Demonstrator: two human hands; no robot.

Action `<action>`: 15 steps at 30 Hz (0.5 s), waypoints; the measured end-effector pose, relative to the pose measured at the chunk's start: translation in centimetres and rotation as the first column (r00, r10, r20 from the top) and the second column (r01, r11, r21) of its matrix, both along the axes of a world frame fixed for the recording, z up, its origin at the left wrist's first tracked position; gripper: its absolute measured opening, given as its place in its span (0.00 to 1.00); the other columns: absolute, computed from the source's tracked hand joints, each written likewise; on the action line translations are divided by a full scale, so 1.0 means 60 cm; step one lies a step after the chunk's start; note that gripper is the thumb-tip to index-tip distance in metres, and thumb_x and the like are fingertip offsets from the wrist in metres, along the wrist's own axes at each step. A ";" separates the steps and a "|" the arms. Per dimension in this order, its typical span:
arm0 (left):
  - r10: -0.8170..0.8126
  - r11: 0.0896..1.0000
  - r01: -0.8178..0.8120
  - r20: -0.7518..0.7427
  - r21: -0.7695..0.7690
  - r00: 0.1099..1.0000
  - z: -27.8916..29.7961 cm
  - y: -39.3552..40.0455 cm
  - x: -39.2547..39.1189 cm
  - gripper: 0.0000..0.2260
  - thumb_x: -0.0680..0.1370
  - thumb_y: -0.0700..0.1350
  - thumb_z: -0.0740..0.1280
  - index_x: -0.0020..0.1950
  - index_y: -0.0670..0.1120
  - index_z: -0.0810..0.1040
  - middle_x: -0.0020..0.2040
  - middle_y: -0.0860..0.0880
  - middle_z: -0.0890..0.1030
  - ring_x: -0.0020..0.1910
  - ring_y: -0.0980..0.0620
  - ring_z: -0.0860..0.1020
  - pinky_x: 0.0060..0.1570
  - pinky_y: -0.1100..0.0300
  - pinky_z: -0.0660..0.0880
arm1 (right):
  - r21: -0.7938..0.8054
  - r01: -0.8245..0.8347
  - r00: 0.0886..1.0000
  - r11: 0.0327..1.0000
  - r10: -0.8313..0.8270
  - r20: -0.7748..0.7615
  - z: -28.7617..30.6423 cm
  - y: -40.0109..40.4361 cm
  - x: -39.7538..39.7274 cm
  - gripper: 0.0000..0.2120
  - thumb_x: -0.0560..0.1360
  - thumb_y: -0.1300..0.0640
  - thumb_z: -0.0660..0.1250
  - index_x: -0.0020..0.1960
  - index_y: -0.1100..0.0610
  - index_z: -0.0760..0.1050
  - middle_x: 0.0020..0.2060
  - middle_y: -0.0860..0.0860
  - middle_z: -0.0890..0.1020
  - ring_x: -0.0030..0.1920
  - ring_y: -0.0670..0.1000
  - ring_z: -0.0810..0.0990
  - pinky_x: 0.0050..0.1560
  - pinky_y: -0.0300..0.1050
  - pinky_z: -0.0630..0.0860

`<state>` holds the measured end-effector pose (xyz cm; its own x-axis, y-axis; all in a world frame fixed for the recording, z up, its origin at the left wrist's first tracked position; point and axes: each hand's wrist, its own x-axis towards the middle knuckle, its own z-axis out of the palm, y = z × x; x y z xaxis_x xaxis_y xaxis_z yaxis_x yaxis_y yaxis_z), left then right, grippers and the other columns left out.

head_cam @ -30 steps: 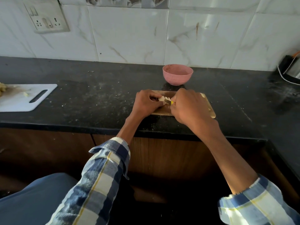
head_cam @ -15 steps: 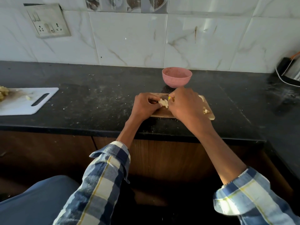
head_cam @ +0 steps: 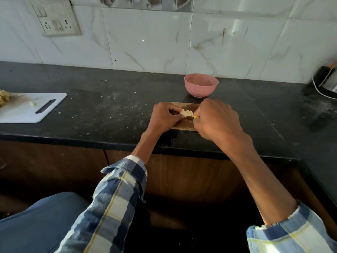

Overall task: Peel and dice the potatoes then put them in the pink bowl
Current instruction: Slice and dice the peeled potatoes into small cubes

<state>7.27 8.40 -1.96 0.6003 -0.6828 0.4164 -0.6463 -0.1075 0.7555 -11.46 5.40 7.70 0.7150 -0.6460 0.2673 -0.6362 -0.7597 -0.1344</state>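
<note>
**Potato strips under the knife at the counter's front edge**

On the wooden board [head_cam: 184,125] by the front edge of the black counter [head_cam: 109,110], the left hand [head_cam: 164,117] curls its fingers onto the pale potato strips [head_cam: 186,112]. The right hand [head_cam: 217,119] is closed round a yellow-handled knife [head_cam: 191,117], blade at the strips. The pink bowl [head_cam: 201,87] stands just behind the board. A white cutting board [head_cam: 27,108] lies toward the left edge.

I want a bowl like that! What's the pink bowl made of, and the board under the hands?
The pink bowl looks like matte plastic: even colour, faint speckles, no shine. The small board looks like wood: brown with a plain, unglossy face. Neither is certain from here.
</note>
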 end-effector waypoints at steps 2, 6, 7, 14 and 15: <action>0.009 1.000 -0.009 -0.001 0.017 1.000 0.001 0.002 0.000 0.10 0.72 0.41 0.80 0.53 0.47 0.89 0.47 0.54 0.87 0.44 0.62 0.83 0.47 0.76 0.75 | -0.004 0.001 0.999 1.000 -0.001 0.035 -0.001 0.000 -0.007 0.05 0.77 0.54 0.70 0.50 0.55 0.82 0.39 0.51 0.80 0.38 0.53 0.77 0.38 0.47 0.71; 0.038 0.999 -0.038 -0.005 -0.013 0.999 0.001 0.003 0.001 0.07 0.73 0.40 0.80 0.50 0.48 0.89 0.47 0.54 0.88 0.46 0.61 0.84 0.49 0.75 0.75 | 0.004 0.007 0.992 1.000 -0.007 0.128 -0.003 -0.010 0.003 0.06 0.78 0.53 0.69 0.48 0.53 0.83 0.38 0.51 0.81 0.37 0.53 0.78 0.37 0.46 0.71; 0.041 0.999 -0.041 -0.006 -0.017 0.999 0.001 0.004 0.000 0.07 0.73 0.40 0.80 0.49 0.48 0.89 0.47 0.54 0.88 0.46 0.61 0.84 0.49 0.74 0.75 | 0.013 0.003 0.989 1.000 -0.005 0.150 -0.005 -0.013 0.010 0.06 0.78 0.53 0.69 0.47 0.53 0.83 0.38 0.51 0.81 0.38 0.54 0.80 0.37 0.47 0.72; 0.030 0.999 -0.030 0.006 -0.034 1.000 0.003 0.007 -0.004 0.05 0.73 0.40 0.79 0.45 0.50 0.90 0.43 0.56 0.87 0.42 0.61 0.84 0.54 0.61 0.81 | 0.026 0.039 0.988 0.999 -0.042 0.149 -0.034 -0.026 0.066 0.08 0.79 0.54 0.68 0.53 0.57 0.82 0.42 0.53 0.81 0.42 0.57 0.79 0.40 0.48 0.71; 0.032 0.999 -0.032 0.004 -0.029 0.999 0.002 0.007 -0.005 0.05 0.73 0.40 0.79 0.44 0.50 0.90 0.42 0.57 0.87 0.42 0.61 0.84 0.58 0.57 0.81 | 0.023 0.044 0.989 0.999 -0.047 0.141 -0.036 -0.026 0.067 0.08 0.80 0.53 0.68 0.53 0.57 0.81 0.42 0.53 0.80 0.42 0.57 0.79 0.40 0.49 0.70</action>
<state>6.99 8.81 -1.81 0.6201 -0.6508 0.4381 -0.6459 -0.1065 0.7559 -7.43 3.85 5.55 0.6406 -0.6831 0.3508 -0.6434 -0.7268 -0.2403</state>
